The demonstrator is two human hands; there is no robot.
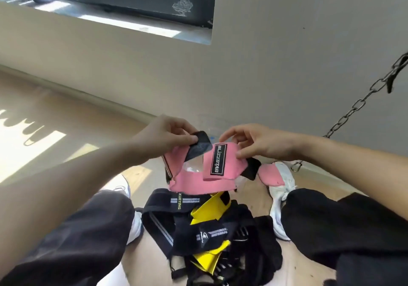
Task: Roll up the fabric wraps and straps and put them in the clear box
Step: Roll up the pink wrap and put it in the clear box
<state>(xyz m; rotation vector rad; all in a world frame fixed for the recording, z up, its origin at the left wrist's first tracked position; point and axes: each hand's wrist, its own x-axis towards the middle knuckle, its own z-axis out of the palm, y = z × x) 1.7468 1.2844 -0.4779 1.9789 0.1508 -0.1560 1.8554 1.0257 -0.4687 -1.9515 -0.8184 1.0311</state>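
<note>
A pink fabric wrap (194,183) with a black label patch hangs between both hands above the floor. My left hand (163,136) pinches its black hook-and-loop end (198,147) between thumb and fingers. My right hand (256,143) grips the pink part beside the label and a black tab (251,168). Below the wrap lies a tangled pile of black straps (212,235) and yellow straps (208,211) on the floor between my legs. Part of a clear plastic thing (191,167) shows behind the pink wrap; I cannot tell whether it is the box.
My legs in dark trousers and white shoes (281,188) flank the pile on the wooden floor. A beige wall with a window sill (132,24) rises ahead. A metal chain (357,104) hangs down at the right to a clip near my right shoe.
</note>
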